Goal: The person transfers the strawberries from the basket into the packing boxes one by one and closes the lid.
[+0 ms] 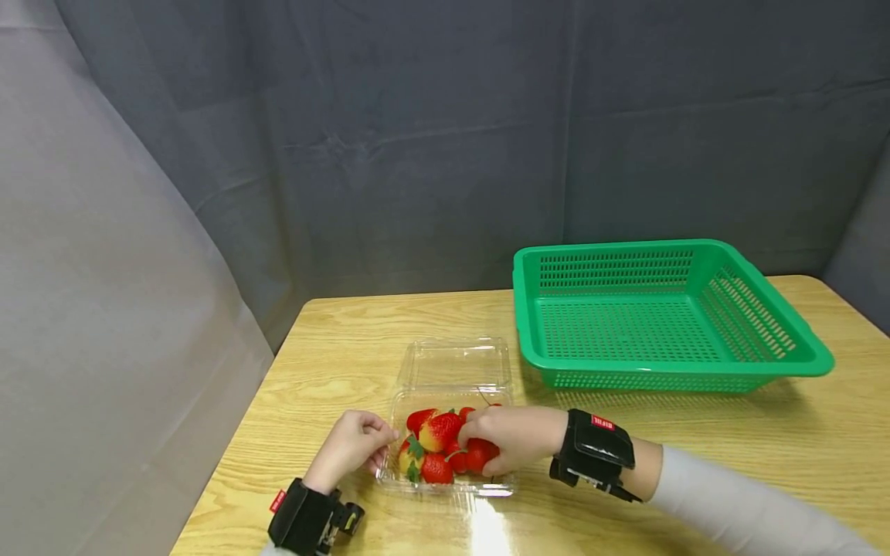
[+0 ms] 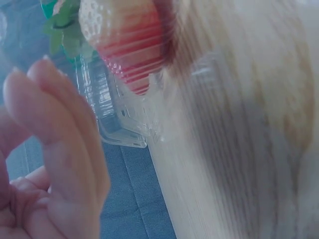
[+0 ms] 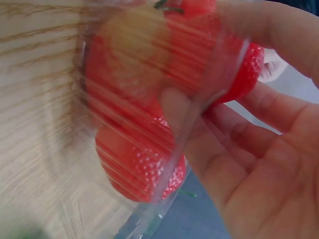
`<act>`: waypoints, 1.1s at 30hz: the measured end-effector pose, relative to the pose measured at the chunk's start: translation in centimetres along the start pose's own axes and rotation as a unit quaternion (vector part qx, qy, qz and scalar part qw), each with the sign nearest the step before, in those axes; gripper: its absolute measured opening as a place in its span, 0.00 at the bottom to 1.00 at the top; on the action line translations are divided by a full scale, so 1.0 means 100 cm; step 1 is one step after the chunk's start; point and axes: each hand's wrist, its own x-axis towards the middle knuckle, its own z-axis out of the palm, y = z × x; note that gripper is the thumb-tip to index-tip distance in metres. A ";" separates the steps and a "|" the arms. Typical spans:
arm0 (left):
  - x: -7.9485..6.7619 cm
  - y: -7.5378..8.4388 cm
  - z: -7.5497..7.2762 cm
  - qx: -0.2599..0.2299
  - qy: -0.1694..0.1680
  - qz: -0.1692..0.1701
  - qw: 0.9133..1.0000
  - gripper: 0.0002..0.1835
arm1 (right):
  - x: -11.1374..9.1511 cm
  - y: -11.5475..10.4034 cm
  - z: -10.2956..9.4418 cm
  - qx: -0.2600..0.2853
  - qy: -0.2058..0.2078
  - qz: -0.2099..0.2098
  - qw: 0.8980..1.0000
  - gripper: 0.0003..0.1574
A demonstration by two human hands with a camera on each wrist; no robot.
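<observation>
A clear plastic clamshell box (image 1: 452, 488) lies open on the table, its lid (image 1: 455, 363) folded back. Inside are several strawberries (image 1: 439, 432), some with pale yellow patches and green leaves, and smaller red cherries (image 1: 456, 459) with thin stems. At the box's left side, my left hand (image 1: 353, 444) pinches the rim between thumb and fingers. My right hand (image 1: 518, 436) reaches into the right part of the box. Its thumb and fingers grip a red strawberry (image 3: 246, 74), seen in the right wrist view; the thumb shows through the clear wall.
A green plastic basket (image 1: 643, 364) with slotted walls stands at the back right of the wooden table (image 1: 348, 340). Dark grey cloth (image 1: 417, 154) hangs behind the table, and lighter cloth (image 1: 125, 270) hangs at the left.
</observation>
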 end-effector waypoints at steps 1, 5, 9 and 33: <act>0.000 0.000 0.000 0.000 0.000 0.000 1.000 0.11 | 0.000 0.000 0.001 -0.001 0.001 0.001 1.000 0.17; 0.001 -0.001 0.000 0.000 0.000 0.002 1.000 0.11 | -0.001 0.000 0.003 0.004 0.010 0.001 1.000 0.18; 0.001 -0.001 0.000 -0.003 0.000 0.002 1.000 0.11 | -0.003 0.001 0.004 0.008 0.028 0.002 1.000 0.20; 0.002 -0.001 -0.001 0.024 0.015 -0.003 1.000 0.22 | -0.020 0.017 0.005 0.071 0.302 0.131 0.942 0.24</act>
